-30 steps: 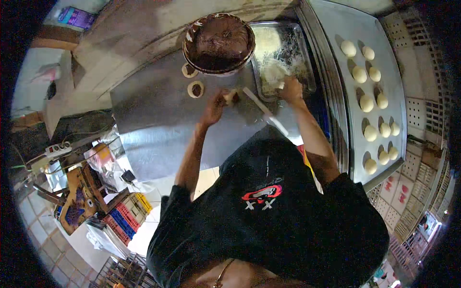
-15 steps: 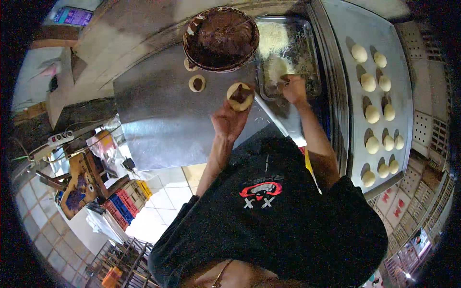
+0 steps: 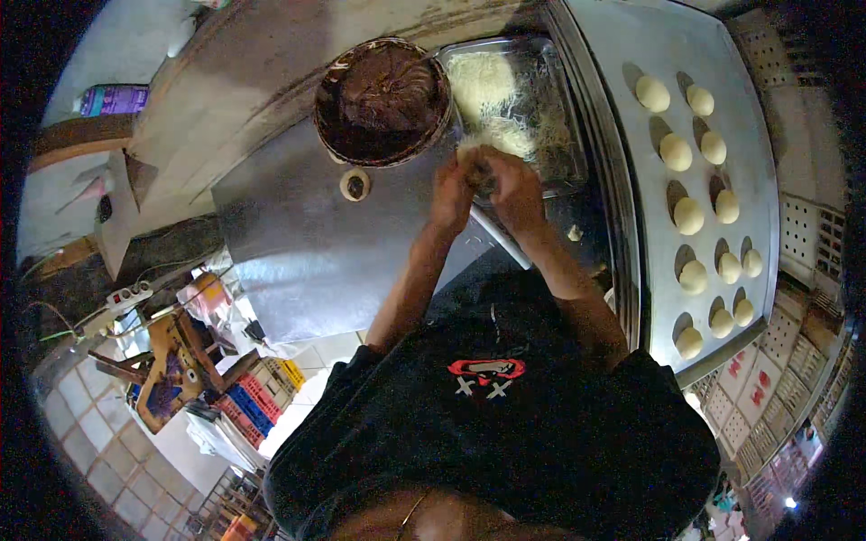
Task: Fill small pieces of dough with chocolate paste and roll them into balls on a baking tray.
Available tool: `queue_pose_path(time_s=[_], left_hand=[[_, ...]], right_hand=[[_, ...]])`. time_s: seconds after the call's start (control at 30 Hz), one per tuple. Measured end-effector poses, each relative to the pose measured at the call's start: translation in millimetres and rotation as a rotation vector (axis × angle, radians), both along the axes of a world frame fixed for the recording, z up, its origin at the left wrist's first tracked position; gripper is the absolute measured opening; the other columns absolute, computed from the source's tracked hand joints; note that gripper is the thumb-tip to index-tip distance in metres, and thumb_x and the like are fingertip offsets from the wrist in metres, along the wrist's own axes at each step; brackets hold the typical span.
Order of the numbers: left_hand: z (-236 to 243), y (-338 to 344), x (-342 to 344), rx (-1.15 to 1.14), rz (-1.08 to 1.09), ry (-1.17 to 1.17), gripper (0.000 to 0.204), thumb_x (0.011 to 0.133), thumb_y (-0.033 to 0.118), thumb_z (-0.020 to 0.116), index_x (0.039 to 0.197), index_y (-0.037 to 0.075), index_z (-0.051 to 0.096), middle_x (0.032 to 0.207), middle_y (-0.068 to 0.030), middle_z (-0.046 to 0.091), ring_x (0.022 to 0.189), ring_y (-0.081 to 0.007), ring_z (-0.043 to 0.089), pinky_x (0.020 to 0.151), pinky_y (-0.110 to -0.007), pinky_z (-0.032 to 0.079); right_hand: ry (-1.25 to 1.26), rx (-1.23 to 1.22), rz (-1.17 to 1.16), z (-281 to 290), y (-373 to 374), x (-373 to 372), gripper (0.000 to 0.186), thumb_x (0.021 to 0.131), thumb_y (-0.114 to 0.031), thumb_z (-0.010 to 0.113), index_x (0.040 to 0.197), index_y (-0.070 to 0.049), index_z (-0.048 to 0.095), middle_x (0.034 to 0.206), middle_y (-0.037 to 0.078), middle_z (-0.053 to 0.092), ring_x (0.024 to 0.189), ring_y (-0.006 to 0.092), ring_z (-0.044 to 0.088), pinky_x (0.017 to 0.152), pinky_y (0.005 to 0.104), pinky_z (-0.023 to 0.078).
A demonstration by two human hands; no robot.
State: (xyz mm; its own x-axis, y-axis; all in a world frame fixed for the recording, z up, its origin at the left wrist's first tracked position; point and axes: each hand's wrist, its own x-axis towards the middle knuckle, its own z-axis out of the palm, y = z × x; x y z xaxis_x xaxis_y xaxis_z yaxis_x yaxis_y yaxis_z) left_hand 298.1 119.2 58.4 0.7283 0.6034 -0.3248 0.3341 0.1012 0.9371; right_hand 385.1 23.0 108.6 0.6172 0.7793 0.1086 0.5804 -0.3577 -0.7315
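Observation:
My left hand [image 3: 450, 197] is closed around a flat dough round, which is mostly hidden by my fingers; its dark filling was plain a moment earlier. My right hand [image 3: 518, 191] meets it there, fingers curled in over the dough, with some pale shreds showing at the fingertips. Just beyond both hands is a clear rectangular tray [image 3: 564, 108] holding grated cheese [image 3: 483, 83]. A bowl [image 3: 323, 115] of thick chocolate paste [image 3: 383, 95] stands to its left. Below the bowl lies another dough round [image 3: 354, 185] topped with chocolate, and a further one peeks from under the rim.
At the right, a large metal baking sheet [image 3: 631, 41] carries several dough balls [image 3: 688, 216]. A pale stick-like tool [image 3: 502, 237] lies close below my hands on the metal worktop [image 3: 298, 243]. Stacked crates [image 3: 257, 401] and a power strip [image 3: 129, 296] are at the left.
My right hand has left the cheese tray and come left to the dough round. My left hand has turned inward, and both hands now meet. The view has shifted slightly.

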Motion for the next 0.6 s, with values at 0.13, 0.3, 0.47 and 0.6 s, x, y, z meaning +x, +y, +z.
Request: queue_pose_path(time_s=[0.13, 0.3, 0.47, 0.6], left_hand=[[19, -1, 4, -0.19, 0.088, -0.189, 0.026, 0.093, 0.017, 0.06, 0.112, 0.0, 0.058, 0.097, -0.0052, 0.064, 0.087, -0.0132, 0.058, 0.073, -0.028, 0.047], [36, 8, -9, -0.452, 0.121, -0.225, 0.029, 0.092, 0.012, 0.059, 0.119, 0.001, 0.055, 0.103, -0.004, 0.063, 0.088, -0.0114, 0.058, 0.074, -0.026, 0.047], [48, 14, -15, -0.548, -0.027, -0.245, 0.034, 0.091, 0.004, 0.058, 0.124, 0.005, 0.054, 0.106, -0.0038, 0.063, 0.088, -0.011, 0.059, 0.073, -0.025, 0.049], [46, 11, -7, -0.32, -0.083, -0.064, 0.034, 0.09, 0.005, 0.057, 0.124, 0.005, 0.054, 0.107, -0.0046, 0.063, 0.085, -0.0124, 0.061, 0.069, -0.026, 0.05]], right_hand=[[-0.021, 0.088, -0.064, -10, 2, 6, 0.037, 0.078, 0.002, 0.057, 0.113, -0.004, 0.064, 0.106, 0.015, 0.067, 0.092, 0.0329, 0.065, 0.081, 0.0399, 0.052], [0.816, 0.281, -0.058, -6, -13, 44, 0.021, 0.087, -0.012, 0.067, 0.106, -0.002, 0.067, 0.093, 0.004, 0.068, 0.085, 0.01, 0.062, 0.076, 0.027, 0.051], [1.206, 0.214, 0.177, -3, -32, 62, 0.016, 0.088, -0.01, 0.065, 0.098, 0.002, 0.068, 0.09, 0.004, 0.068, 0.082, 0.01, 0.062, 0.075, 0.0237, 0.05], [0.88, 0.077, 0.111, -3, -29, 46, 0.013, 0.088, -0.01, 0.065, 0.095, 0.0, 0.069, 0.089, 0.006, 0.068, 0.08, 0.0126, 0.063, 0.073, 0.0269, 0.051]])
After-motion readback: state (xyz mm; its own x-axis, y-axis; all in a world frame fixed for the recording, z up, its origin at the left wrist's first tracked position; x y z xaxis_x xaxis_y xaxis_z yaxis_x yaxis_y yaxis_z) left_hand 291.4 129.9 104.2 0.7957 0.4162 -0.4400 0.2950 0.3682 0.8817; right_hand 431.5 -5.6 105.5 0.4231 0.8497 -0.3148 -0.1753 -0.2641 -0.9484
